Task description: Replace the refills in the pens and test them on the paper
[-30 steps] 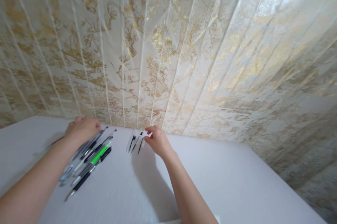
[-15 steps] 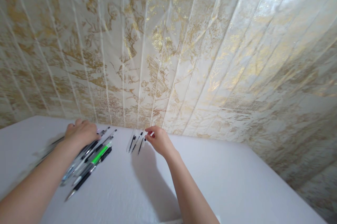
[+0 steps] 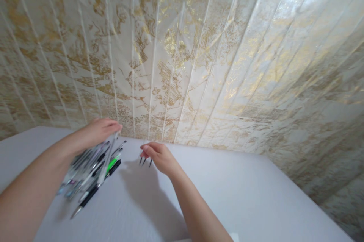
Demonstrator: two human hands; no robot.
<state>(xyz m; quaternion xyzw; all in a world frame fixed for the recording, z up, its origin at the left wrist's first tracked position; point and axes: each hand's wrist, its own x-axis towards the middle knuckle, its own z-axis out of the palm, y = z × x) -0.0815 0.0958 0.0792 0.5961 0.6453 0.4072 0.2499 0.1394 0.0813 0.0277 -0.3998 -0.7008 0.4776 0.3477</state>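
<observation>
My left hand (image 3: 104, 127) is closed at the fingertips round the upper end of a pale, see-through pen (image 3: 107, 158). The pen is blurred and slants down over a pile of pens. In that pile lie a pen with a bright green barrel (image 3: 112, 164) and a black pen with a silver tip (image 3: 87, 198). My right hand (image 3: 156, 155) hovers over a small row of slim clear pens with black parts (image 3: 144, 161), hiding their upper ends. Its fingers are bent, thumb and fingertips slightly apart, and nothing shows between them.
The pens lie on a white table (image 3: 227, 189), whose back edge meets a pleated, gold-patterned curtain (image 3: 176, 64). A white object (image 3: 233, 236) shows partly at the bottom edge beside my right forearm.
My left hand has lifted from the pile and moved right with a pale pen in its fingers. My right hand has shifted left, over the small row of pens.
</observation>
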